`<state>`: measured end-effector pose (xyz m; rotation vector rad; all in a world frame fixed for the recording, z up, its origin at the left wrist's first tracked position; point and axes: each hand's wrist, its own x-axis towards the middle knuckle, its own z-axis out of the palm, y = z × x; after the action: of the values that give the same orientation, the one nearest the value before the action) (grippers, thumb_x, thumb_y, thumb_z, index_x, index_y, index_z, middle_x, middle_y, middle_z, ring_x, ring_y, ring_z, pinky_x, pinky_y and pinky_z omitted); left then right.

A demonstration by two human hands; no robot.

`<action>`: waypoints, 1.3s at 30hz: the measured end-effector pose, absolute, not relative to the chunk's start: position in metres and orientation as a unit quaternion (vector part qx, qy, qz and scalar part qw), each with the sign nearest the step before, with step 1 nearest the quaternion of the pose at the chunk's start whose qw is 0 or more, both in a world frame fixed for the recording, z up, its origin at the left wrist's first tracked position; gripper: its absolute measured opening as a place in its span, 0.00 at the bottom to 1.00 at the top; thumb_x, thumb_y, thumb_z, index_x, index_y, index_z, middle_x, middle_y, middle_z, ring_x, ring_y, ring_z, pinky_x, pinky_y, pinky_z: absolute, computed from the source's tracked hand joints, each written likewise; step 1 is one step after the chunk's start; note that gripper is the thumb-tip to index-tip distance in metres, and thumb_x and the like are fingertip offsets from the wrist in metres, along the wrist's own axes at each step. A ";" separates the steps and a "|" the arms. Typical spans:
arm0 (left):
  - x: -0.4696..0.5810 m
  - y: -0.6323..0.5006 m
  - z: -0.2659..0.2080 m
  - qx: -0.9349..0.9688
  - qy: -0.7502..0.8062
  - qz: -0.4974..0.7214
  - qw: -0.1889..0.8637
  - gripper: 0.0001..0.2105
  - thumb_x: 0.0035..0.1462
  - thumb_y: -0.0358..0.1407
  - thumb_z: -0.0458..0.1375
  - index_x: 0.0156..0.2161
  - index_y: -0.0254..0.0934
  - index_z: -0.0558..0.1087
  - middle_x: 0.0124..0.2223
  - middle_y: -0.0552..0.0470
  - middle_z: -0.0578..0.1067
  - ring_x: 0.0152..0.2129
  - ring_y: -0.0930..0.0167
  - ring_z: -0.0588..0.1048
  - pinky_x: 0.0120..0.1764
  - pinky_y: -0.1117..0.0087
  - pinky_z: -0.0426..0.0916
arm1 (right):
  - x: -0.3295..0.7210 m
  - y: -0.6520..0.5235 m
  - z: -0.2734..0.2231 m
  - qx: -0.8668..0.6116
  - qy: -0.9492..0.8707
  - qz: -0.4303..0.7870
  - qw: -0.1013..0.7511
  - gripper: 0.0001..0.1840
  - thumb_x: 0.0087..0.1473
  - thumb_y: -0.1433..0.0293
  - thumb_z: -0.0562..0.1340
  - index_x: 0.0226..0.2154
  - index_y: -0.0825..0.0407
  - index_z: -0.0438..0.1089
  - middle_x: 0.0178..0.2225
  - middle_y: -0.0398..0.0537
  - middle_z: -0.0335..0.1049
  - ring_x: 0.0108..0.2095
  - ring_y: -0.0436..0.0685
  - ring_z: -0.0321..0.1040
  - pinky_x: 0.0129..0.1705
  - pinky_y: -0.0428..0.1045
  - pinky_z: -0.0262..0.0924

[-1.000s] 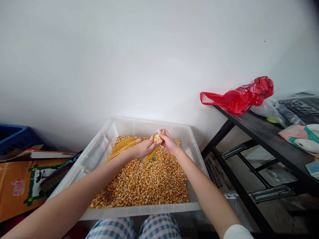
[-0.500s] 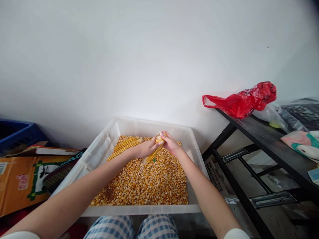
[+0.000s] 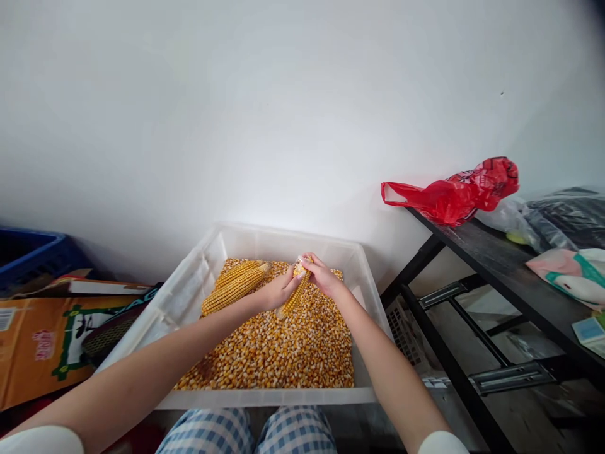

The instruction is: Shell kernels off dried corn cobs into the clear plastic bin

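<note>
Both my hands are closed around one yellow corn cob (image 3: 295, 299), held at a slant over the bin with its lower tip close to the kernels. My left hand (image 3: 280, 290) grips it from the left side. At its upper end, where a paler patch shows, the fingers of my right hand (image 3: 321, 275) are pressed on it. Loose corn kernels (image 3: 274, 353) cover the floor of a translucent plastic bin (image 3: 283, 398). More whole corn cobs (image 3: 234, 289) lie on the kernels left of my hands.
A white wall rises behind the bin. To the right stands a black-framed table (image 3: 486, 258) with a red plastic bag (image 3: 454, 195) and other bags on it. On the left are a blue crate (image 3: 42, 258) and an orange cardboard box (image 3: 33, 353).
My left hand has shifted slightly down and left along the cob, so more of the cob shows between my hands. The cobs on the left are less covered by my arm.
</note>
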<state>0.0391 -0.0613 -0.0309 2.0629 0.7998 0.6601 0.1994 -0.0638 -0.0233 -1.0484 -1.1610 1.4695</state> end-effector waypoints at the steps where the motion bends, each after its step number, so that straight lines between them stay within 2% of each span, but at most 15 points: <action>1: 0.040 -0.063 -0.032 0.809 0.320 0.268 0.415 0.33 0.60 0.51 0.39 0.61 0.28 0.51 0.60 0.39 0.60 0.57 0.61 0.59 0.58 0.62 0.49 | 0.201 -0.064 -0.024 -0.427 -0.476 0.607 0.471 0.16 0.44 0.58 0.64 0.33 0.49 0.62 0.29 0.38 0.62 0.27 0.45 0.58 0.27 0.40 0.51; 3: 0.042 -0.067 -0.030 0.782 0.320 0.302 0.440 0.31 0.59 0.51 0.39 0.60 0.30 0.55 0.60 0.40 0.61 0.57 0.61 0.59 0.58 0.62 0.50 | 0.204 -0.063 -0.022 -0.411 -0.461 0.628 0.474 0.16 0.44 0.58 0.64 0.32 0.50 0.63 0.27 0.38 0.62 0.26 0.45 0.59 0.27 0.40 0.53; 5: 0.045 -0.071 -0.023 0.746 0.314 0.337 0.480 0.30 0.59 0.51 0.41 0.59 0.34 0.57 0.57 0.43 0.65 0.53 0.61 0.63 0.55 0.62 0.57 | 0.209 -0.062 -0.017 -0.387 -0.424 0.648 0.500 0.16 0.44 0.58 0.64 0.32 0.51 0.63 0.26 0.39 0.63 0.25 0.46 0.61 0.27 0.41 0.56; 7: 0.046 -0.075 -0.013 0.709 0.312 0.328 0.541 0.30 0.57 0.52 0.43 0.60 0.38 0.58 0.51 0.44 0.70 0.44 0.62 0.71 0.44 0.63 0.68 | 0.216 -0.059 -0.011 -0.364 -0.382 0.655 0.541 0.15 0.46 0.59 0.62 0.33 0.51 0.64 0.25 0.40 0.65 0.25 0.48 0.63 0.28 0.43 0.59; 10: 0.044 -0.074 0.002 0.672 0.330 0.273 0.604 0.30 0.56 0.52 0.45 0.60 0.39 0.58 0.40 0.45 0.74 0.30 0.65 0.73 0.29 0.67 0.70 | 0.226 -0.056 -0.006 -0.340 -0.330 0.657 0.586 0.12 0.47 0.62 0.60 0.34 0.50 0.64 0.25 0.41 0.68 0.26 0.51 0.67 0.29 0.46 0.62; 12: 0.040 -0.067 0.007 0.657 0.368 0.275 0.598 0.29 0.55 0.50 0.47 0.60 0.38 0.59 0.37 0.46 0.74 0.31 0.66 0.73 0.29 0.67 0.69 | 0.229 -0.053 -0.007 -0.339 -0.288 0.660 0.605 0.10 0.48 0.63 0.59 0.33 0.50 0.63 0.24 0.42 0.69 0.27 0.53 0.68 0.30 0.48 0.63; 14: 0.034 -0.058 0.008 0.658 0.407 0.273 0.572 0.27 0.53 0.46 0.50 0.57 0.37 0.63 0.40 0.46 0.75 0.35 0.64 0.73 0.33 0.67 0.69 | 0.230 -0.051 -0.010 -0.347 -0.242 0.656 0.626 0.08 0.47 0.65 0.59 0.31 0.51 0.63 0.24 0.44 0.70 0.27 0.54 0.69 0.31 0.49 0.64; 18: 0.026 -0.054 0.007 0.728 0.331 0.201 0.566 0.17 0.45 0.38 0.58 0.43 0.38 0.75 0.42 0.49 0.76 0.42 0.62 0.72 0.42 0.68 0.66 | 0.226 -0.048 -0.013 -0.345 -0.160 0.633 0.674 0.07 0.48 0.64 0.58 0.27 0.51 0.62 0.23 0.43 0.70 0.26 0.53 0.70 0.33 0.50 0.66; 21: 0.029 -0.062 0.005 0.699 0.309 0.115 0.634 0.21 0.44 0.40 0.61 0.46 0.39 0.73 0.42 0.47 0.77 0.36 0.62 0.75 0.39 0.66 0.67 | 0.220 -0.048 -0.012 -0.345 -0.120 0.602 0.710 0.09 0.50 0.63 0.56 0.27 0.52 0.62 0.23 0.42 0.70 0.26 0.52 0.69 0.33 0.49 0.66; 23: 0.034 -0.064 0.001 0.642 0.349 0.156 0.665 0.23 0.47 0.46 0.59 0.48 0.38 0.71 0.45 0.43 0.75 0.37 0.62 0.75 0.38 0.65 0.67 | 0.214 -0.049 -0.011 -0.339 -0.122 0.594 0.719 0.09 0.51 0.63 0.56 0.28 0.52 0.63 0.25 0.41 0.71 0.27 0.51 0.69 0.34 0.48 0.66; 26: 0.039 -0.055 -0.003 0.514 0.377 0.361 0.681 0.23 0.52 0.51 0.53 0.46 0.36 0.70 0.47 0.41 0.74 0.43 0.63 0.73 0.41 0.66 0.67 | 0.201 -0.055 -0.008 -0.321 -0.201 0.619 0.688 0.10 0.51 0.62 0.58 0.34 0.49 0.66 0.34 0.40 0.72 0.34 0.50 0.69 0.39 0.49 0.66; 30: 0.028 -0.030 0.001 0.331 0.351 0.543 0.687 0.24 0.55 0.53 0.47 0.44 0.34 0.68 0.36 0.44 0.76 0.35 0.67 0.75 0.38 0.67 0.69 | 0.180 -0.071 -0.001 -0.350 -0.450 0.642 0.512 0.16 0.44 0.64 0.65 0.39 0.49 0.70 0.41 0.42 0.70 0.43 0.51 0.67 0.46 0.48 0.62; 33: 0.017 -0.021 0.005 0.284 0.367 0.521 0.716 0.26 0.54 0.56 0.45 0.41 0.33 0.68 0.31 0.45 0.75 0.28 0.66 0.75 0.30 0.66 0.71 | 0.173 -0.076 0.000 -0.395 -0.540 0.602 0.436 0.17 0.47 0.57 0.62 0.36 0.51 0.73 0.40 0.46 0.71 0.41 0.52 0.68 0.45 0.48 0.62; 37: 0.016 -0.024 0.008 0.350 0.386 0.485 0.702 0.26 0.53 0.56 0.47 0.43 0.34 0.68 0.30 0.48 0.75 0.23 0.69 0.74 0.23 0.70 0.69 | 0.181 -0.065 -0.008 -0.495 -0.525 0.524 0.453 0.28 0.50 0.47 0.54 0.23 0.55 0.70 0.22 0.48 0.68 0.25 0.50 0.66 0.34 0.49 0.63; 39: 0.019 -0.028 0.010 0.408 0.384 0.463 0.687 0.26 0.52 0.56 0.49 0.43 0.33 0.69 0.28 0.48 0.75 0.21 0.70 0.74 0.22 0.72 0.67 | 0.184 -0.060 -0.012 -0.516 -0.503 0.489 0.492 0.26 0.49 0.47 0.55 0.25 0.53 0.68 0.21 0.45 0.66 0.23 0.50 0.64 0.30 0.47 0.62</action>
<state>0.0187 -0.0278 0.0101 0.9142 0.8594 1.0365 0.1844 -0.0595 -0.0115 -1.2512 -1.2203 1.1856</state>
